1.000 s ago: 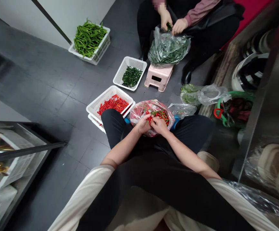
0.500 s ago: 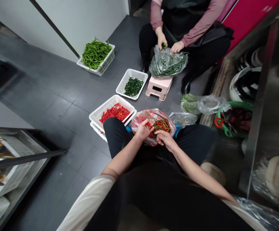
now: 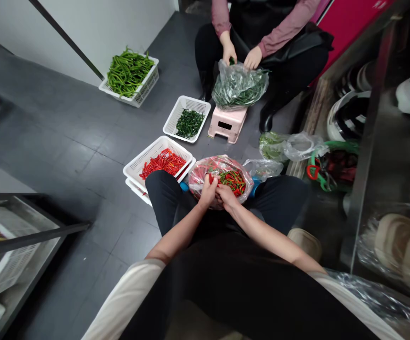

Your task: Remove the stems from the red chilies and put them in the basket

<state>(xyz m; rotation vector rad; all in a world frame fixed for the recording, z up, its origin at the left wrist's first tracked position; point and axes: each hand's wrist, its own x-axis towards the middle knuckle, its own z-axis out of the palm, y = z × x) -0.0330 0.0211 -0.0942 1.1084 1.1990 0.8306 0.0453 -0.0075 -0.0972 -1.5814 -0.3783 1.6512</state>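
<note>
Between my knees sits a clear plastic bag (image 3: 197, 171) of red chili peppers (image 3: 238, 183) with green stems. My left hand (image 3: 209, 190) is closed over the bag's near side, with red chili peppers showing at its fingertips. Close against it, my right hand (image 3: 226, 194) is closed too, its fingertips meeting the left hand's; what it pinches is hidden. To the left, a white basket (image 3: 134, 166) holds loose red chilies (image 3: 164, 163) and stands stacked on another white basket.
Across from me a co-worker's hands (image 3: 252, 57) work at a bag of green chilies (image 3: 242, 87) on a pink stool (image 3: 226, 123). White baskets of dark green chilies (image 3: 189, 123) and long green peppers (image 3: 129, 73) stand on the floor. A metal shelf (image 3: 367, 156) stands at right.
My hands have come together; the right moved left to meet the left, whose open fingers have closed around red chilies. The whole view has shifted slightly.
</note>
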